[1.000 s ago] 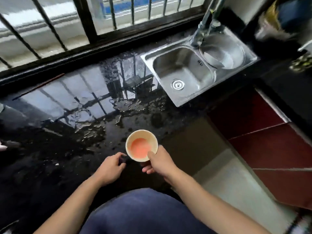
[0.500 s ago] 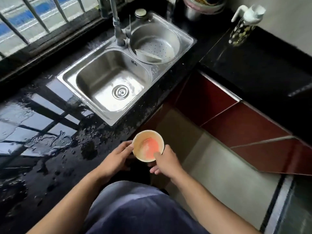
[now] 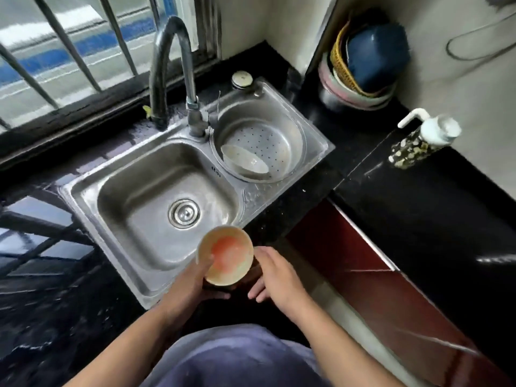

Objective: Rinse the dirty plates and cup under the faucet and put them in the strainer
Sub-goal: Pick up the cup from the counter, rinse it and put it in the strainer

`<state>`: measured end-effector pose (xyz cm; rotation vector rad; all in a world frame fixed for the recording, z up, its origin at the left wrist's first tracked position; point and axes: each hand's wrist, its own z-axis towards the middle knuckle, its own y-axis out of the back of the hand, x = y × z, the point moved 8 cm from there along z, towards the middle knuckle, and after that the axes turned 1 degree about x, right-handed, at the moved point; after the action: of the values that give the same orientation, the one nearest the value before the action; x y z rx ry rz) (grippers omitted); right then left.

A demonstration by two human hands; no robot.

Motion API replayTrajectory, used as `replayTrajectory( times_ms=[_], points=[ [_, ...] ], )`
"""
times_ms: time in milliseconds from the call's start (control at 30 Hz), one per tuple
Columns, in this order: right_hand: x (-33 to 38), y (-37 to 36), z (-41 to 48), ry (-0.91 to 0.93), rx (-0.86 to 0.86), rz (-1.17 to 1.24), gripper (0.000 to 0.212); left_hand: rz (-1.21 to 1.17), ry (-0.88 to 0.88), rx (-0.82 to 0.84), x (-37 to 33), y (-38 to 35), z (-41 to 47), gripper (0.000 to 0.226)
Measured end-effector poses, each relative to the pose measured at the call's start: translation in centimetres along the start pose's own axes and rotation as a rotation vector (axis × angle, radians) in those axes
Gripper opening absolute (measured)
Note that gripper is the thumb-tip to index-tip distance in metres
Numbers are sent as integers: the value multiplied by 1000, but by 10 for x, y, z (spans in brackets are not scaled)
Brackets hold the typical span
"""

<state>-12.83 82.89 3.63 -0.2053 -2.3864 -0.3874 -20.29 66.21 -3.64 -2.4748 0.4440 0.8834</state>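
A cream cup (image 3: pixel 227 255) with orange-red residue inside hangs over the front edge of the steel sink (image 3: pixel 83 208). My left hand (image 3: pixel 192 286) grips it, thumb over the rim and fingers underneath. My right hand (image 3: pixel 279 277) sits just right of the cup with its fingers relaxed and holds nothing; I cannot tell whether it touches the cup. The curved faucet (image 3: pixel 192 107) stands at the back of the sink with no water running. To the right of the basin, the round perforated strainer (image 3: pixel 290 146) holds one pale plate (image 3: pixel 245 163) leaning on its edge.
Wet black countertop (image 3: pixel 50 289) spreads to the left. A patterned pump bottle (image 3: pixel 416 143) stands on the right counter. Stacked bowls and baskets (image 3: pixel 363 71) fill the back corner. Window bars (image 3: pixel 64 43) run behind the faucet, and red cabinet doors (image 3: pixel 363 275) lie below right.
The cup has passed from my right hand to my left hand and moved over the sink's front edge. My view has swung right, so the sink and strainer now sit in the centre.
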Motion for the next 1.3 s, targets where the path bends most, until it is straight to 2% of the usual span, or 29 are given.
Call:
replayTrajectory(
  times_ms=[67,167,300,433,500,567,633,733,867,1000,1100,1200,1300],
  points=[
    [28,15,39,31,24,0,23,-47,-55,-85,-21,4,14,51],
    [83,34,108,97,68,-126,31,-134,-100,-264,-44,20,34,37],
    [198,38,207,403,47,-557,51,-260,-164,-478,-74,34,49,39],
    [304,12,290,658,23,-846,65,-449,-215,-721,-87,50,67,40],
    [331,-3,321,756,15,-1136,69,-518,-235,-790,-93,53,77,45],
    [335,-11,346,776,42,-1383,67,-534,-279,-802,-103,51,87,46],
    [327,-13,357,759,77,-1485,56,-561,-312,-822,-106,49,92,42],
    [307,-1,357,739,96,-1452,46,-603,-322,-850,-109,48,97,42],
    [292,5,349,689,157,-1403,63,-617,-307,-855,-110,48,99,43],
    [289,15,317,746,72,-1247,69,-604,-302,-847,-109,52,96,41],
    [267,26,284,774,73,-1103,60,-599,-270,-852,-107,56,97,38],
    [244,19,246,820,189,-945,44,-592,-261,-835,-105,60,99,28],
    [239,4,204,898,265,-761,35,-585,-249,-818,-102,62,101,36]
  ],
)
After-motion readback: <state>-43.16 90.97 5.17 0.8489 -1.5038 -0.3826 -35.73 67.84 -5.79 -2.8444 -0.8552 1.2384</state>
